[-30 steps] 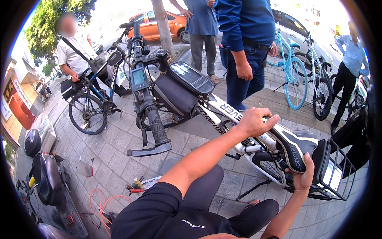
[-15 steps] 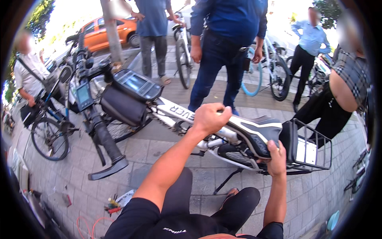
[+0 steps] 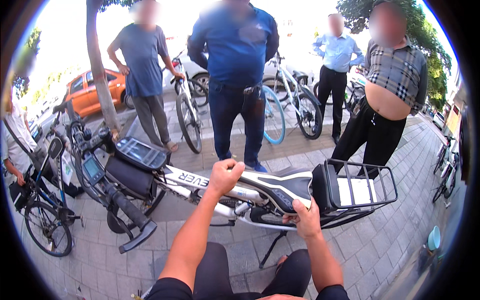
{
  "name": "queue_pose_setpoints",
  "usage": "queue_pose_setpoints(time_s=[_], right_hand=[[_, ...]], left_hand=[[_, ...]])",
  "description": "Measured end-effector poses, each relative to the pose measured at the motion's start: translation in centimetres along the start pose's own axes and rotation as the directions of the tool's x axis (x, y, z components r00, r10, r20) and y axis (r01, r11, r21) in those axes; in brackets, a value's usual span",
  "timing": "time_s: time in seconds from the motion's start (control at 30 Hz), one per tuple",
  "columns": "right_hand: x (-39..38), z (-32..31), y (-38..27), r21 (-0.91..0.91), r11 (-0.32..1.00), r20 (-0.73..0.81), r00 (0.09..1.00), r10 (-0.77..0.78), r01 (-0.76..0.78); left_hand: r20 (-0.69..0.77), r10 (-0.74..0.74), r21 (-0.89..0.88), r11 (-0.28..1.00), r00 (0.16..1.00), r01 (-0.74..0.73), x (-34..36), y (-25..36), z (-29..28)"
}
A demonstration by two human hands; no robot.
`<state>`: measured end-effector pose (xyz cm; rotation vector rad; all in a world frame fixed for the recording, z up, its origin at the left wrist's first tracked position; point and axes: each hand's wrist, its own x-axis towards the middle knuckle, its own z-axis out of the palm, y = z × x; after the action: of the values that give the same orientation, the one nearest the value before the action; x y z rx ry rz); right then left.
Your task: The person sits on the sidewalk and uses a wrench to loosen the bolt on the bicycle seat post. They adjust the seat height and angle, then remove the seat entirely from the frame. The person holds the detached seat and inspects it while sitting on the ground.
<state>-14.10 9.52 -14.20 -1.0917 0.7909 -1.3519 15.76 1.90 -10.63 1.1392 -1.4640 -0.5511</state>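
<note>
A white electric bicycle (image 3: 187, 178) stands across in front of me on its kickstand (image 3: 272, 249), handlebar to the left and rear rack to the right. Its grey, black and white saddle (image 3: 290, 185) is between my hands. My left hand (image 3: 226, 177) is closed in a fist around the saddle's narrow nose. At the wide rear end my right hand (image 3: 305, 217) grips the near edge, thumb on the side and fingers curled underneath, partly hidden. A black rear rack (image 3: 367, 205) sits just behind the saddle. The saddle's clamp is hidden from view.
A handlebar grip (image 3: 129, 207) with brake lever juts toward me at left. Several people stand beyond the bicycle, the nearest in a blue shirt (image 3: 235, 50). Another bicycle (image 3: 50, 220) stands at left. A light-blue basin (image 3: 434, 238) is at far right.
My view has tilted up and turned right, so the bicycle appears lower and further left. Both hands keep their hold on the saddle.
</note>
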Motion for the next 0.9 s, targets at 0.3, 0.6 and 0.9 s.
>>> queue_pose_setpoints(time_s=[0.3, 0.6, 0.9], right_hand=[[0.2, 4.0, 4.0, 0.223, 0.935, -0.348, 0.918, -0.189, 0.276], [1.8, 5.7, 3.7, 0.363, 0.804, -0.487, 0.832, -0.266, 0.470], [3.9, 2.9, 3.3, 0.446, 0.834, -0.341, 0.923, -0.177, 0.325]], left_hand=[[-0.037, -0.004, -0.068, 0.998, 0.999, 0.001, -0.6, -0.2, 0.3], [-0.131, 0.131, -0.002, 0.991, 0.983, -0.133, -0.6, -0.4, 1.2], [-0.198, 0.315, 0.069, 0.949, 0.928, -0.307, -2.6, -0.5, 0.9]])
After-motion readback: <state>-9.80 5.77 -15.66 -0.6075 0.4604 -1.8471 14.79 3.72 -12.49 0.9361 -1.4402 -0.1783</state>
